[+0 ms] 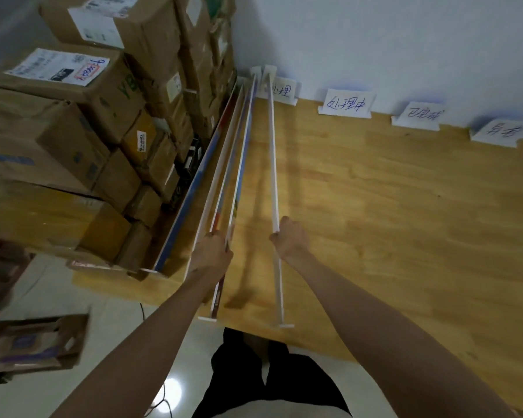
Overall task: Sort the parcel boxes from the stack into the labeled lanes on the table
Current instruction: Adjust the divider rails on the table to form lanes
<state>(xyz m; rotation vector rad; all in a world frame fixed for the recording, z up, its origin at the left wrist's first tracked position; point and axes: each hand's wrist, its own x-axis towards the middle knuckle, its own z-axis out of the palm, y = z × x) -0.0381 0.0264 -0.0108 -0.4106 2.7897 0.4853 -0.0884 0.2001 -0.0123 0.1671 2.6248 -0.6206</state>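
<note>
1. Boards, thin and long, stand on edge on the wooden table [390, 206]: my left hand [212, 251] curls round the near ends of a bundle of dividers [239, 152] with coloured faces, and my right hand [290, 239] grips a single white divider [273, 152] just beside it.
2. Parcel boxes [73, 116] of creased brown cardboard, some with white shipping labels, are stacked at nine to eleven o'clock, pressed against the table's left edge.
3. Paper lane signs [346, 104] (folded white cards with handwritten characters) stand along the wall from twelve towards two o'clock; the white divider's far end crosses in front of the leftmost one.
4. A torn carton [37, 345] lies on the glossy floor at eight o'clock, blurred.
5. My fingertips are hidden behind the boards; label print is too small to read.
</note>
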